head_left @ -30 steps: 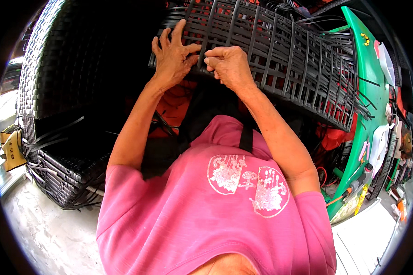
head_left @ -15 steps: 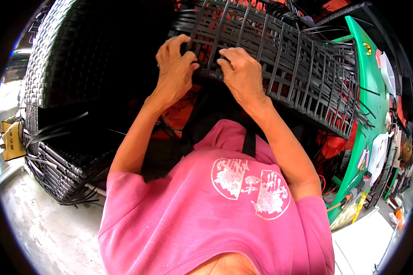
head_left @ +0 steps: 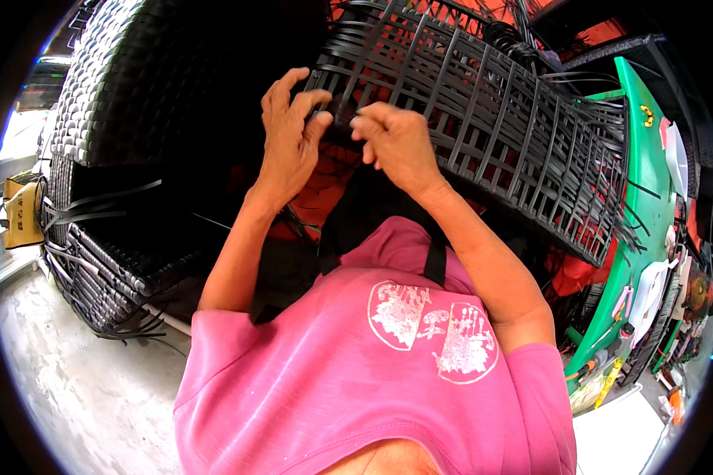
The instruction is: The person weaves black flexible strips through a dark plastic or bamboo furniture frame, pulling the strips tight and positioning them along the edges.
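Observation:
A half-woven black panel (head_left: 483, 119) of flat plastic strips, with gaps between them, slants across the top middle and right of the head view. My left hand (head_left: 291, 131) is at its lower left corner, fingers apart and curved, thumb lifted off the fingers. Just right of it, my right hand (head_left: 396, 142) is closed in a pinch at the panel's lower edge. Whatever lies between those fingertips is too dark and small to make out. Loose strip ends (head_left: 627, 226) stick out at the panel's right end.
On the left stands a tightly woven black piece (head_left: 95, 119), with stray strips (head_left: 107, 206) trailing from it. A green board (head_left: 650, 158) holding small tools borders the right. Red material (head_left: 317, 190) shows beneath the panel, and pale floor (head_left: 79, 380) at the lower left.
My right hand has come left and slightly down, closing into a pinch nearer my left hand. The left hand's fingers have spread more. The whole view has shifted a little.

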A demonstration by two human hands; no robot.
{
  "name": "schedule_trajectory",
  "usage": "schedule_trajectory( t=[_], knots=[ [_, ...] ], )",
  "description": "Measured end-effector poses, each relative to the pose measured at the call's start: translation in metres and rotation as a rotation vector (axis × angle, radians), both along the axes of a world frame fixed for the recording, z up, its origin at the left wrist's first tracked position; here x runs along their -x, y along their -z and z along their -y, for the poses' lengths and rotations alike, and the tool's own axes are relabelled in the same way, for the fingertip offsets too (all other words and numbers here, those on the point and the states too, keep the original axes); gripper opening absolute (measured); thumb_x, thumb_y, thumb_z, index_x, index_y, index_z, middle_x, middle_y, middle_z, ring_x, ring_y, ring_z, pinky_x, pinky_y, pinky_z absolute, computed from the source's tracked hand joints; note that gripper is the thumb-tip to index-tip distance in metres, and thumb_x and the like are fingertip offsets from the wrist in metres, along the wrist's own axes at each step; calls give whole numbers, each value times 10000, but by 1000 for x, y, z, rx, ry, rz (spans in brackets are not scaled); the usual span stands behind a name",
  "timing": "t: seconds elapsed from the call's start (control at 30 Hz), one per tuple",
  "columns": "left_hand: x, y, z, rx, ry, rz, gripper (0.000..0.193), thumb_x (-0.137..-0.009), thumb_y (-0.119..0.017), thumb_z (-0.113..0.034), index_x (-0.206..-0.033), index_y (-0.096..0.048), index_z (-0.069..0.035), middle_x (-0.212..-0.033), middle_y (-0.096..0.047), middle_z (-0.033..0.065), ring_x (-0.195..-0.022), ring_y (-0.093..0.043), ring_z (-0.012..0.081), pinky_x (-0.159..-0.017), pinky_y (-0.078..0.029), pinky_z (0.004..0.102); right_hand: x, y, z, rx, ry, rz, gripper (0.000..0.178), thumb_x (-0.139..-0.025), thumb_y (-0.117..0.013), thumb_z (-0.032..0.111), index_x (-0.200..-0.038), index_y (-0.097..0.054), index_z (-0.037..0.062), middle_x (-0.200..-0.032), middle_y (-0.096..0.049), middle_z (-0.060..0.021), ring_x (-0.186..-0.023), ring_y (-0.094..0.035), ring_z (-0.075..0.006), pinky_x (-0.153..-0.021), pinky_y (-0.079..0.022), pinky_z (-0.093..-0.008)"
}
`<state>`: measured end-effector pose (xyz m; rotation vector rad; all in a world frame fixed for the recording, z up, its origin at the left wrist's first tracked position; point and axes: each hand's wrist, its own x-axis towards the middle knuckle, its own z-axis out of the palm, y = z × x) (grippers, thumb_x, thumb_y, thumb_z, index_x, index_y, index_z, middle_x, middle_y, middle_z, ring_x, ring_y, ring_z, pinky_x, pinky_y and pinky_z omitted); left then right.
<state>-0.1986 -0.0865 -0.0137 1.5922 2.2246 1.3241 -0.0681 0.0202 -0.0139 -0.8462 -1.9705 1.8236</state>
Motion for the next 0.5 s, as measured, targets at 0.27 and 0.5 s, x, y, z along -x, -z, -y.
schedule_trajectory(
  t=[0.27, 0.5],
  knots=[
    [29, 27, -34, 336, 31, -177, 213, -759, -631, -29, -956, -672, -98, -1407, -320, 109, -1282, -277, 336, -1050, -272, 415, 20, -9, -21, 307, 163, 110, 202, -903, -496, 127, -809, -569, -36, -712, -630, -116, -463, -531, -92, -369, -418, -208],
    [36, 38, -34, 176, 69, 24, 256, -745, -674, -75, -992, -679, -141, -1423, -302, 105, -1284, -278, 322, -1052, -280, 417, 29, -13, -33, 425, 68, 272, 171, -888, -496, 88, -831, -575, -52, -703, -632, -117, -447, -532, -94, -346, -412, -207]
  ],
)
